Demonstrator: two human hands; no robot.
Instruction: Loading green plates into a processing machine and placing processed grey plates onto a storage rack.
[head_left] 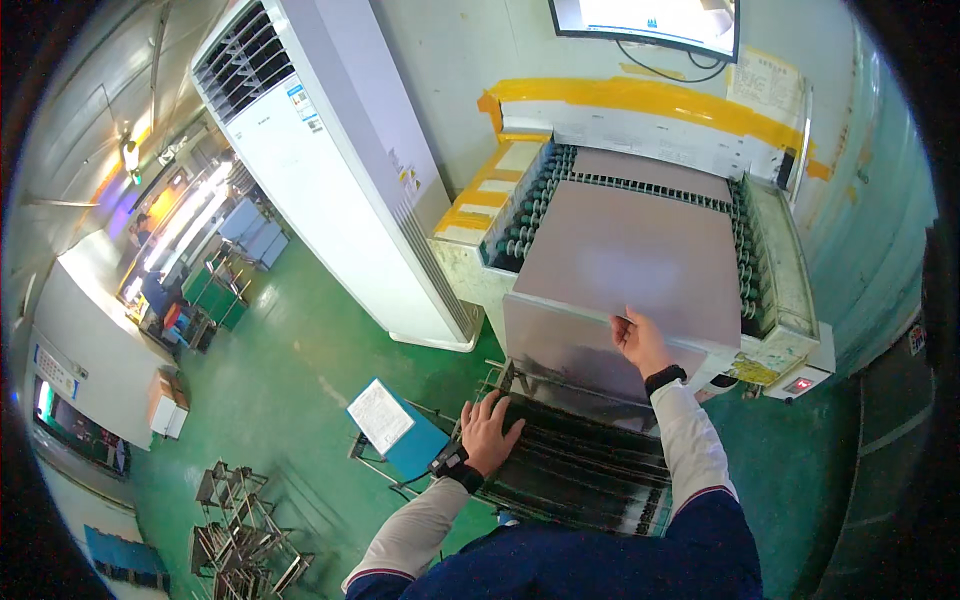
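A large flat pinkish-grey panel (640, 250) lies on the roller conveyor (520, 225), its near edge reaching past the machine's front. My right hand (640, 340) is closed at that near edge, thumb and fingers pinching it. Below, another panel (560, 345) stands upright at the far end of a dark slotted rack (570, 460). My left hand (487, 435) rests on the rack's left side, fingers spread, holding nothing. Farther in on the rollers lies one more flat panel (655, 170).
A tall white air conditioner (340, 190) stands left of the machine. Beside my left hand a blue clipboard (420, 440) carries a paper sheet. Metal racks (240, 535) stand on the green floor at lower left. A screen (650, 25) hangs above; people work in the far left background.
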